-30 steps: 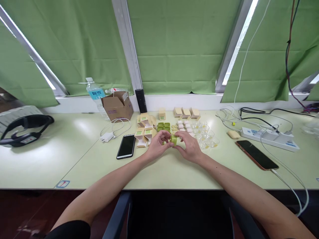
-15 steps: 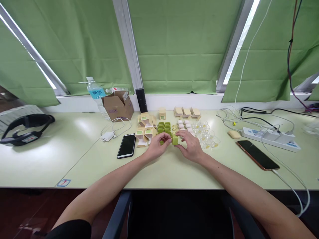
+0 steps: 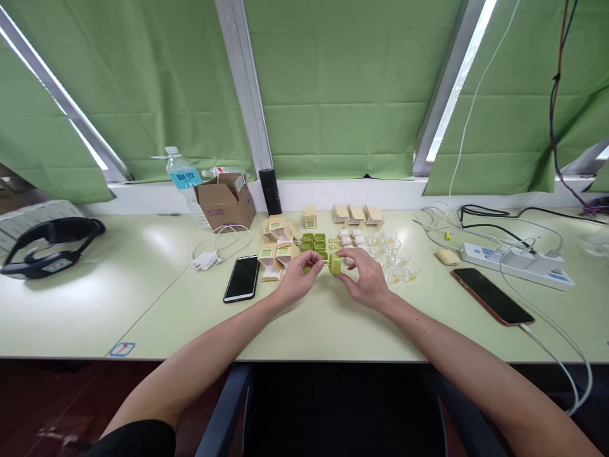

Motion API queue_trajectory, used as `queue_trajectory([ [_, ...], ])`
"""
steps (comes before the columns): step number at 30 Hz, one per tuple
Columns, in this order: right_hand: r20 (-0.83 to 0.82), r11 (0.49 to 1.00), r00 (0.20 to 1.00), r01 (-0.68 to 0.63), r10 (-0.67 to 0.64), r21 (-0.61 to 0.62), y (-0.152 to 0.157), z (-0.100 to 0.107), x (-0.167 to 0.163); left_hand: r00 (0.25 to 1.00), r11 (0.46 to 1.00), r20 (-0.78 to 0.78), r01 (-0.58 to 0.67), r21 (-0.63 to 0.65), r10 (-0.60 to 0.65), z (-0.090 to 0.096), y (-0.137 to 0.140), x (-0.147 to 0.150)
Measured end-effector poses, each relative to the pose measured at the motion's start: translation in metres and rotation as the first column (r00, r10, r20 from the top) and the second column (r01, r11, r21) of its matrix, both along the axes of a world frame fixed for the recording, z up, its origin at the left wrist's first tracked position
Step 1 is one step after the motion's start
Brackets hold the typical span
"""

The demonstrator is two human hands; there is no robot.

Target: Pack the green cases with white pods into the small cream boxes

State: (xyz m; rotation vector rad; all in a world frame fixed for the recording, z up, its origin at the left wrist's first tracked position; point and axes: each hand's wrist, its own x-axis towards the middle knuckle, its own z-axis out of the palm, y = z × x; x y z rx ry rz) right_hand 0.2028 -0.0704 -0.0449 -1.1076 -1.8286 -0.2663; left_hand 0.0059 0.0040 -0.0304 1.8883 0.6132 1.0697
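My right hand (image 3: 365,279) grips a small green cup-like piece (image 3: 335,264) between thumb and fingers, just above the table. A short, thin pale strand (image 3: 326,261) spans the gap from this piece to the fingertips of my left hand (image 3: 299,276), which pinches its other end. Whether it is a cord or a stick I cannot tell. Behind my hands sit several square green cups (image 3: 313,241), partly hidden by my left hand. Beside them lie small yellow pieces (image 3: 333,244) and pale pink blocks (image 3: 351,237). Clear plastic cups (image 3: 392,257) stand right of my right hand.
Open cream cartons (image 3: 276,238) and a black phone (image 3: 241,279) lie left of my hands. More cartons (image 3: 356,216) stand behind. A brown box (image 3: 226,202) is at back left; a power strip (image 3: 518,265) and charging phone (image 3: 492,296) are right.
My left hand has drawn slightly left from the green piece. The pale strand now shows between my fingertips and the piece. My right hand stays nearly in place.
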Motion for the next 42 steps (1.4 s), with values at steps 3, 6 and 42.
queue_trajectory([
  [3, -0.004, 1.000, 1.000, 0.011, -0.012, -0.014, -0.0012, 0.0005, -0.0003, 1.000, 0.999, 0.020, 0.013, -0.051, -0.012, -0.0021, 0.0019, -0.0011],
  [6, 0.002, 0.999, 1.000, 0.021, -0.021, -0.024, -0.0023, 0.0001, 0.0001, 0.995, 0.989, 0.077, 0.079, -0.124, -0.069, -0.0039, 0.0031, -0.0015],
  [42, 0.187, 0.973, 0.980, -0.108, 0.070, 0.204, -0.0066, 0.0061, -0.0069, 0.787, 0.662, 0.423, 0.611, -0.435, -0.449, -0.0064, 0.0037, -0.0052],
])
